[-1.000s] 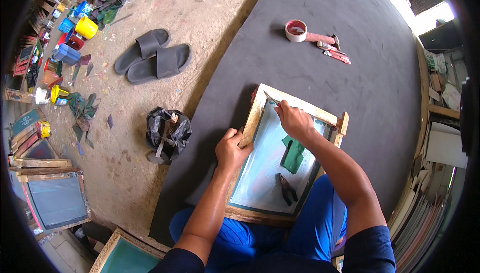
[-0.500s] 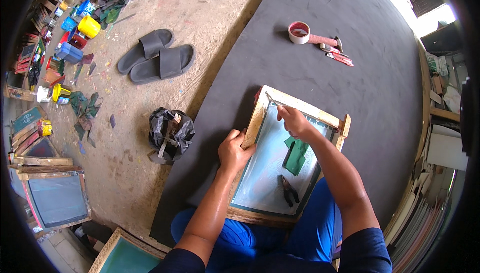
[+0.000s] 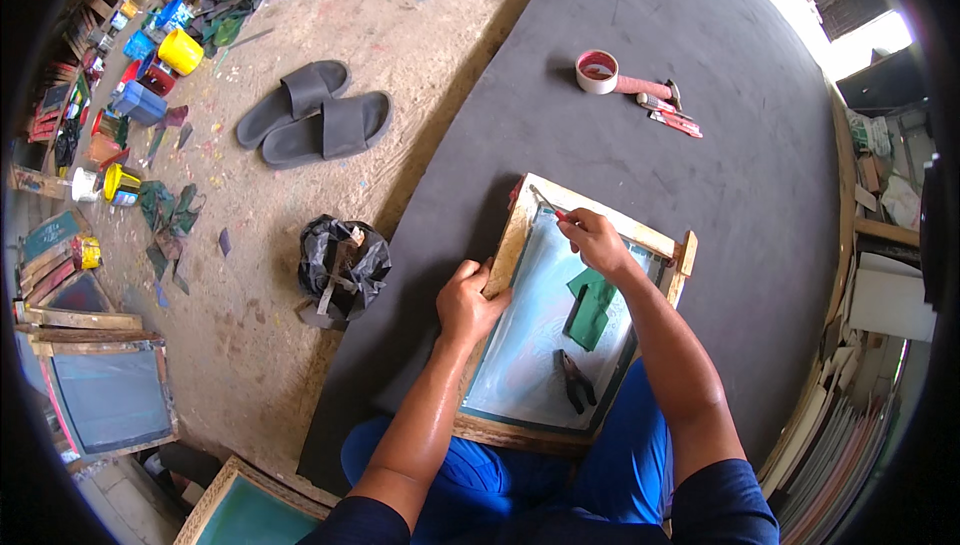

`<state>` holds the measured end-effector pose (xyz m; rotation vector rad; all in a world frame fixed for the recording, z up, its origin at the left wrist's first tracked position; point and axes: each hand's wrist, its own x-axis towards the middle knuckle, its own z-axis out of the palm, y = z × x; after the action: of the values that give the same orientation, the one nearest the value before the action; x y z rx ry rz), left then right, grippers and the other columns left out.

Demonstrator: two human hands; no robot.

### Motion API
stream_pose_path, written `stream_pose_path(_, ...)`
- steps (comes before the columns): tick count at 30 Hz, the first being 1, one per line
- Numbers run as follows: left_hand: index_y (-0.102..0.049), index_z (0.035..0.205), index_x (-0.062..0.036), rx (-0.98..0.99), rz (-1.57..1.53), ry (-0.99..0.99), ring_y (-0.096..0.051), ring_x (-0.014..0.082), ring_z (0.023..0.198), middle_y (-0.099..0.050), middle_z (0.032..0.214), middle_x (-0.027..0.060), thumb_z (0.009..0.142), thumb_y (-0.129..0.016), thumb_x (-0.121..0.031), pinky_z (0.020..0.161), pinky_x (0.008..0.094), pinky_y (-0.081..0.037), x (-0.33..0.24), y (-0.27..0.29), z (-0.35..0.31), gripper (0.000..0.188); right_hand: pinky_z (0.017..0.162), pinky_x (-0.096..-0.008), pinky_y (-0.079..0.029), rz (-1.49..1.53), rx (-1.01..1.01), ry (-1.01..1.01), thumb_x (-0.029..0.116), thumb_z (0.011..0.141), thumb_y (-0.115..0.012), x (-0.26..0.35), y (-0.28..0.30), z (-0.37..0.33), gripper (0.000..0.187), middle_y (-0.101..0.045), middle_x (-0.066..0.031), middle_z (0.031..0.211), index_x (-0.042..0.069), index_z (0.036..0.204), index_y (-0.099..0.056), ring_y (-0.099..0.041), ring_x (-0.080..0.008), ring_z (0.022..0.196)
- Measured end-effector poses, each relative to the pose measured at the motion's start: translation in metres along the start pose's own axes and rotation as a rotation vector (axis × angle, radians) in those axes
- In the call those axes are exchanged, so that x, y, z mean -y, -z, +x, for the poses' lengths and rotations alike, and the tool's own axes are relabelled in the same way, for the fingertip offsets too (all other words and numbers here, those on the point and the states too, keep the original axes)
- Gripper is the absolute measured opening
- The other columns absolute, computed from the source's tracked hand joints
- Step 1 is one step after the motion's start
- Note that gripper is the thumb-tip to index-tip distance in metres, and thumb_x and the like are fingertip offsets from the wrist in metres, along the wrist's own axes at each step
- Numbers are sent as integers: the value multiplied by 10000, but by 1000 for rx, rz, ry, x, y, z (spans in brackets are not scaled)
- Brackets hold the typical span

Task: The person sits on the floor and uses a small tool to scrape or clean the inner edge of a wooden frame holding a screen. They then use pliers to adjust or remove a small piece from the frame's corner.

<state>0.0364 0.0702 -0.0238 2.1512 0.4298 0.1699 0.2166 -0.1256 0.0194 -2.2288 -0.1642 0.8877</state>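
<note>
A wooden screen-printing frame (image 3: 517, 235) with bluish-white mesh leans across my lap and the dark surface. My left hand (image 3: 470, 302) grips its left rail, thumb on top. In my right hand (image 3: 594, 242) is a screwdriver (image 3: 562, 215) with a red handle; its thin metal shaft points at the frame's far left corner. Whether the tip touches the wood is too small to tell. On the mesh below that hand lies a green piece of sheet (image 3: 591, 310). Nearer to me, black-handled pliers (image 3: 574, 382) rest on the mesh.
Beyond the frame, a tape roll (image 3: 597, 72), a hammer (image 3: 650, 85) and a red cutter (image 3: 677, 123) lie on the dark board (image 3: 740, 195). Left on the floor are black slides (image 3: 330, 130), a black plastic bag (image 3: 345, 270), several paint pots (image 3: 181, 51) and other framed screens (image 3: 110, 400).
My right hand has shifted slightly right and back from the corner, showing more of the red handle. My left hand keeps its hold on the frame.
</note>
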Motion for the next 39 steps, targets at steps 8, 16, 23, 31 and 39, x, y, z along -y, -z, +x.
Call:
stream_pose_path(8, -773, 1153, -24, -1, -8, 4, -722, 332, 879, -690, 975, 106, 730, -886, -231, 760, 427, -571, 2, 1, -2, 485, 509, -280, -365, 368, 125, -226, 421, 1120, -545, 24, 6, -10, 420, -574, -7, 747, 47, 1216, -710, -448, -72, 565)
stream_pose_path(16, -768, 1192, -53, 21, 13, 21, -725, 332, 909, -697, 1000, 102, 750, -872, -250, 780, 444, -576, -1, -1, 0, 494, 796, -471, -565, -128, -176, 100, 397, 1070, -607, -1, -10, -22, 372, -773, -202, 1004, 69, 1208, -718, -765, -371, 884)
stream_pose_path(23, -740, 1258, -61, 75, 193, 52, -724, 338, 897, -682, 1004, 110, 747, -846, -296, 771, 450, -595, -13, 5, 0, 573, 761, -460, -587, -561, -317, 334, 372, 1044, -624, 33, 21, -31, 262, -787, -115, 879, 172, 1178, -728, -770, -345, 852)
stream_pose_path(31, -765, 1241, -73, 57, 70, 17, -726, 328, 878, -687, 981, 105, 687, -868, -243, 755, 434, -588, 3, 1, 1, 589, 724, -461, -594, -853, -228, 537, 389, 1028, -639, 53, 52, 5, 250, -772, -88, 855, 178, 1058, -771, -759, -322, 795)
stream_pose_path(39, -757, 1247, -24, 66, 21, 51, -713, 327, 857, -667, 973, 99, 695, -826, -231, 744, 436, -579, 0, 4, 1, 594, 681, -426, -589, -872, -161, 577, 397, 1025, -654, 50, 61, 20, 258, -772, -61, 848, 185, 1066, -796, -753, -283, 756)
